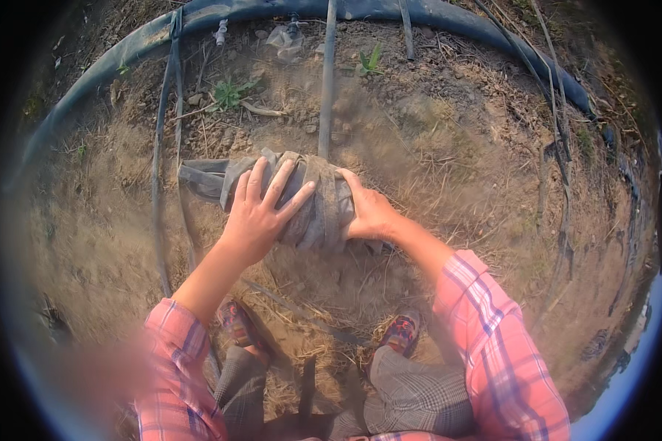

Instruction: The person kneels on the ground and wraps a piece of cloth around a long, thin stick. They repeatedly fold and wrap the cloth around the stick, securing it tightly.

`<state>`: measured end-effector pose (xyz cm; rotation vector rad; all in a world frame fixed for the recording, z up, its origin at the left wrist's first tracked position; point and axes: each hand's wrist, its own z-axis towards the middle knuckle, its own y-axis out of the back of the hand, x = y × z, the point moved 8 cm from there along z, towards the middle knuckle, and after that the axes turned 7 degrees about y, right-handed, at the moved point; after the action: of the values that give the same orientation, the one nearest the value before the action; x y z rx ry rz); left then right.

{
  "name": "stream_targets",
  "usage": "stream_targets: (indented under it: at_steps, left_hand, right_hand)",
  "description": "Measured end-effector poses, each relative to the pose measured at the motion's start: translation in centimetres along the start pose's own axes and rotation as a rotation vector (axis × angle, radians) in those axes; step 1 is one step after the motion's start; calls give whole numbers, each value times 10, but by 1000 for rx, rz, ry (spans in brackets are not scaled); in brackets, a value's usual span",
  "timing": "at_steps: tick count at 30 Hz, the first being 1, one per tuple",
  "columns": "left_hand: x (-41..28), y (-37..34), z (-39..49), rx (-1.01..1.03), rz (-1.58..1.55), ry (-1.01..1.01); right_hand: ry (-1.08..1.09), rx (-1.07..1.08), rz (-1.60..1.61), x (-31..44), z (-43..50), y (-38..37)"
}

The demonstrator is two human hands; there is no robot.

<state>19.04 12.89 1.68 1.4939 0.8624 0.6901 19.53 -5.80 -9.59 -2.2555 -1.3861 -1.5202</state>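
Note:
A dusty grey bundle of flattened, folded hose or tape (321, 190) lies across in front of me, above bare soil. One strip is wound around its middle, and flat loops stick out at its left end. My left hand (259, 215) lies over the top of it, fingers spread; its thumb is not plain to see. At the right end my right hand (369, 209) grips the bundle, with some fingers hidden beneath. A flat grey drip tape (327, 82) runs from the far pipe down to the bundle's back edge; whether they join cannot be seen.
A thick dark pipe (436, 12) arcs across the far side, with small valve fittings (220, 33) on it. Thin drip tapes (163, 149) run down at left, and more lines (557, 121) at right. Small weeds (230, 93) grow ahead. My shoes (400, 333) stand on straw-strewn soil.

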Motion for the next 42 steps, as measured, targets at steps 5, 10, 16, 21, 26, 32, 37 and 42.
stream_targets:
  at_steps: [5,10,16,21,26,32,37,42]
  left_hand:
    - [-48,9,-68,-107,-30,-61]
    - [-110,7,-118,58,-23,-35]
    - [-81,-28,-12,659,-80,-18]
    - [-47,-65,77,1083,-365,-11]
    - [-25,-25,71,603,-315,115]
    - [-40,-28,16,189,-48,21]
    - [-57,-14,-36,61,-183,75]
    - [-124,-25,-93,309,-200,190]
  right_hand:
    - [123,-3,12,6,-65,-39]
    - [87,164,323,-7,-114,-84]
    - [-96,140,78,-15,-124,-41]
    - [32,-2,-235,20,-125,-37]
    - [35,-38,-78,-20,-72,-13]
    - [-62,70,156,-33,-41,21]
    - [13,94,156,-2,-69,19]
    - [68,292,208,-14,-103,-28]
